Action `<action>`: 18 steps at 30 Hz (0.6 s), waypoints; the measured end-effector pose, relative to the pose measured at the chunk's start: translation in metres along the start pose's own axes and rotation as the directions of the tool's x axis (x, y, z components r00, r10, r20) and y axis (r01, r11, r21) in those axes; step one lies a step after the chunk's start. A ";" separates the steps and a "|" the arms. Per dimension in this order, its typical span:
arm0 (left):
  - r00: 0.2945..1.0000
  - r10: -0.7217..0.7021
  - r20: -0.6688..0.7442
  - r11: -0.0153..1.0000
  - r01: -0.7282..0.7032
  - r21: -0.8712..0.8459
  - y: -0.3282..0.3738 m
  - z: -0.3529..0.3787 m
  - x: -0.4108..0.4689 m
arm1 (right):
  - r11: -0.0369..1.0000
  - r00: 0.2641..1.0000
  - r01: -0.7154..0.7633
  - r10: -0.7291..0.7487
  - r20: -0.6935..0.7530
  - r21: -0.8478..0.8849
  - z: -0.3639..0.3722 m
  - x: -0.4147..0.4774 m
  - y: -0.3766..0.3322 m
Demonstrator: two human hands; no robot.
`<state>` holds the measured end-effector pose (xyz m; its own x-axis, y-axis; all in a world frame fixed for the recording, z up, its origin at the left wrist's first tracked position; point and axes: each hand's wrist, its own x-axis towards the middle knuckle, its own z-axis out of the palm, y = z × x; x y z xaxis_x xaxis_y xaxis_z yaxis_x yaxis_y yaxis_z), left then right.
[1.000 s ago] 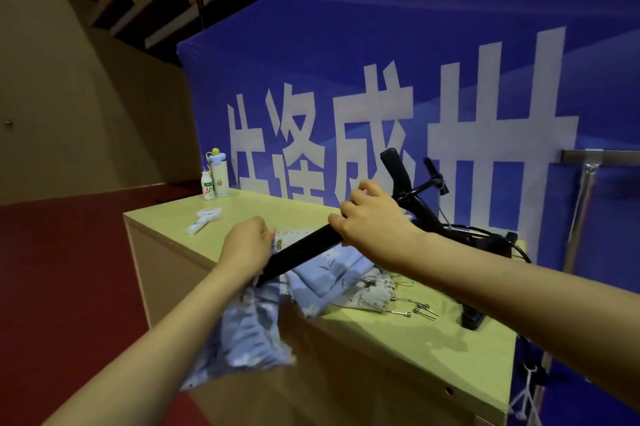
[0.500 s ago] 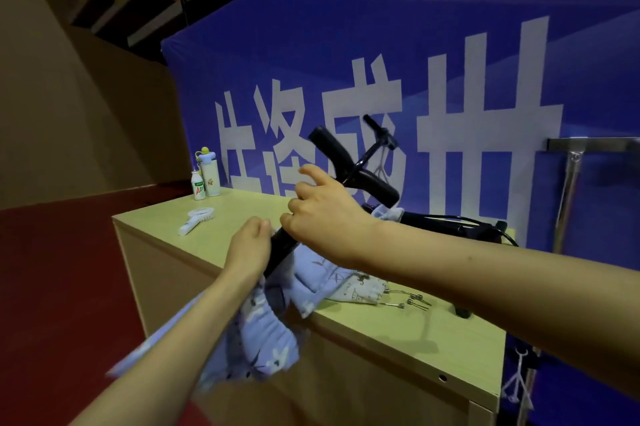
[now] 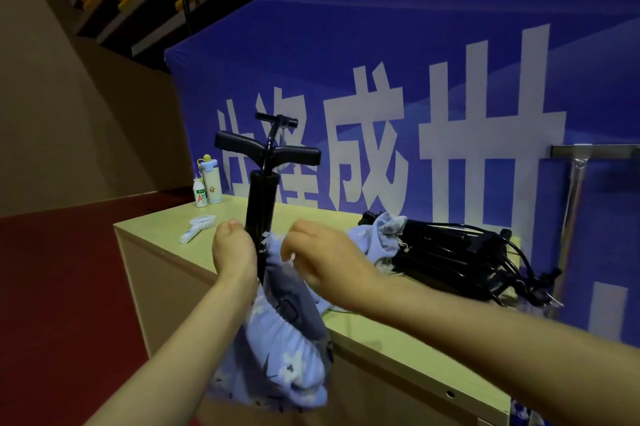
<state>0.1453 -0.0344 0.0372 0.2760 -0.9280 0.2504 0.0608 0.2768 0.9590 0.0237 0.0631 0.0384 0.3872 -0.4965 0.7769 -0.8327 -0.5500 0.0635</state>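
Bagging the pump: cloth bag goes up over the barrel.
Pump [image 3: 259, 203] stands upright at the counter [image 3: 398, 332] front edge, lower end inside blue cloth bag [image 3: 277, 356], which hangs off that edge. L hand [image 3: 232, 252] fingers curl on bag rim against the barrel; R hand [image 3: 329, 262] fingers pinch the rim opposite. Next, prob.: draw rim higher w/ both hands, pump kept steady.
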 end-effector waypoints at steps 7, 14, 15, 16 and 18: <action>0.986 -0.166 0.007 0.984 0.166 -0.067 0.003 0.013 -0.007 | 0.815 0.799 -0.579 0.559 0.222 0.031 0.044 -0.003 -0.001; 0.986 -0.165 -0.014 0.984 0.164 -0.073 0.005 0.010 -0.002 | 0.795 0.728 -0.607 0.561 0.393 -0.010 0.053 0.003 0.015; 0.987 -0.161 -0.025 0.986 0.159 -0.049 0.003 0.008 0.002 | 0.784 0.715 -0.621 0.575 0.398 -0.015 0.051 0.001 0.021; 0.987 -0.154 -0.036 0.988 0.154 -0.022 0.001 0.004 0.005 | 0.756 0.692 -0.655 0.611 0.384 -0.022 0.048 -0.002 0.029; 0.986 -0.150 -0.073 0.989 0.150 -0.006 -0.001 -0.003 0.012 | 0.665 0.616 -0.746 0.707 0.347 -0.029 0.039 -0.007 0.047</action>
<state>0.1517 -0.0446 0.0385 0.3327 -0.9384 0.0936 0.1074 0.1364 0.9848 -0.0027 0.0150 0.0116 -0.2127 -0.9278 0.3064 -0.8543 0.0243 -0.5192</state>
